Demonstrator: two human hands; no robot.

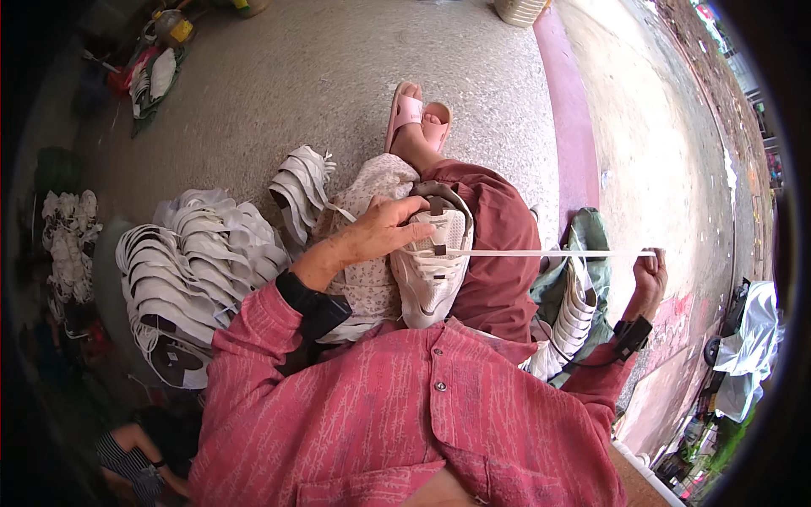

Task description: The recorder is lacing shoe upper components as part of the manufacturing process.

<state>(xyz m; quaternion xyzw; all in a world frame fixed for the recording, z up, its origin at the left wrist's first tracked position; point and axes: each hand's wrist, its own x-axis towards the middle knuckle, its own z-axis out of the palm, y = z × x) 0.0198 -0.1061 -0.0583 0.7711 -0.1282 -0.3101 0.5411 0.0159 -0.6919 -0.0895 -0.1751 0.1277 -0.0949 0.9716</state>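
Observation:
A white and beige shoe upper (429, 291) with a perforated front and dark tabs lies across my lap. My left hand (384, 226) grips its side, with the thumb and forefinger over the tongue near the opening. From a dark tab at its middle, a flat white shoelace (541, 253) runs straight and taut to the right. Far out at that side, my right hand (649, 277) is closed in a pinch on the lace's end. The fingers of my left hand beyond the forefinger are mostly hidden.
Stacked white shoe uppers (182, 279) pile up at my left, with a smaller bunch (302, 190) beside my knee. More uppers (576, 317) rest on green cloth (591, 232) at my right. Farther left hangs a cluster of white pieces (69, 241). A pale bucket (517, 12) stands ahead.

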